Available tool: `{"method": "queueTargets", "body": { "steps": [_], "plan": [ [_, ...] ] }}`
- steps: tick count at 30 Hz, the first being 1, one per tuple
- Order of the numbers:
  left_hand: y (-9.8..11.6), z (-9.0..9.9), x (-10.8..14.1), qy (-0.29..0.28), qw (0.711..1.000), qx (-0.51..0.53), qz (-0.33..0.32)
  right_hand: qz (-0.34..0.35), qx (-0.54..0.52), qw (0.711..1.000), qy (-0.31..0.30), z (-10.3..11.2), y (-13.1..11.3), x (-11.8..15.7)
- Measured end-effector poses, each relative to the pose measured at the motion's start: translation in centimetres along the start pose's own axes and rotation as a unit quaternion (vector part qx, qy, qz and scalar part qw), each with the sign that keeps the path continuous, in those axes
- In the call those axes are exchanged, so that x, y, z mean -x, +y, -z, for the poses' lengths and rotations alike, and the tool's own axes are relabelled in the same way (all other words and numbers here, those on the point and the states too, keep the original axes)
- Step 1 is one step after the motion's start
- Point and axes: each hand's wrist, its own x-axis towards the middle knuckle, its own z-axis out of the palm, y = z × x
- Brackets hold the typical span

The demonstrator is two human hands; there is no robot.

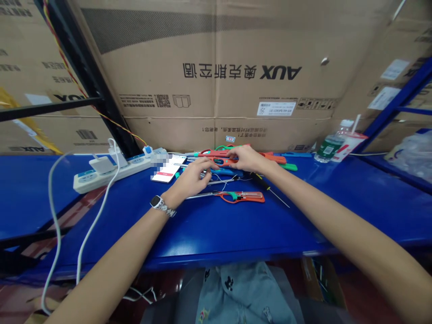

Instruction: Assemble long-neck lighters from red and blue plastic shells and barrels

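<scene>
My right hand [248, 157] reaches to the back of the table, its fingers closed on the handle of a red long-necked lighter [218, 154]. Beside it my left hand [196, 176] is curled, fingertips close to the lighter's front end; what lies between them is hidden. Around both hands lie several more lighters, with orange, green [289, 167] and blue handles and metal tubes. Nearer to me, an orange lighter [253, 196] lies with its inner parts and a green trigger showing. A screwdriver [275, 194] with a black and yellow handle rests to the right.
At the left are a phone [171, 170] and a white power strip [101, 176] with plugs and loose cables. A water bottle [329, 146] and a red-and-white cup [349, 146] stand back right. Large cardboard boxes [216, 40] rise behind the blue table [216, 234].
</scene>
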Motion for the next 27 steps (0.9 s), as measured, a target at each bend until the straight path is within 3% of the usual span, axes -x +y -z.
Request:
{"method": "queueTargets", "body": {
  "steps": [6,9,13,17,20,23,27],
  "plan": [
    [1.4,1.1,-0.3,0.102,0.995,0.000,-0.024,0.039,-0.084,0.993,0.072,1.6,-0.8,5.4],
    [2.0,1.3,-0.5,0.105,0.994,0.013,-0.040,0.056,-0.113,0.992,0.013,1.4,-1.5,8.7],
    [2.2,1.4,-0.4,0.006,0.999,0.027,-0.030,0.057,-0.115,0.991,-0.045,0.7,-1.8,10.8],
    [1.6,2.3,0.6,-0.166,0.983,0.021,0.081,0.046,-0.110,0.992,-0.051,0.6,-1.4,10.7],
    [1.2,3.0,1.4,-0.252,0.953,0.014,0.170,0.036,-0.120,0.991,-0.054,0.5,-1.1,10.6],
    [0.9,2.9,1.7,-0.298,0.934,0.023,0.198,0.036,-0.144,0.988,-0.039,-0.1,-0.8,10.7],
    [0.7,2.2,1.6,-0.291,0.941,0.039,0.169,0.043,-0.177,0.983,0.029,-1.5,-0.8,11.3]
  ]
}}
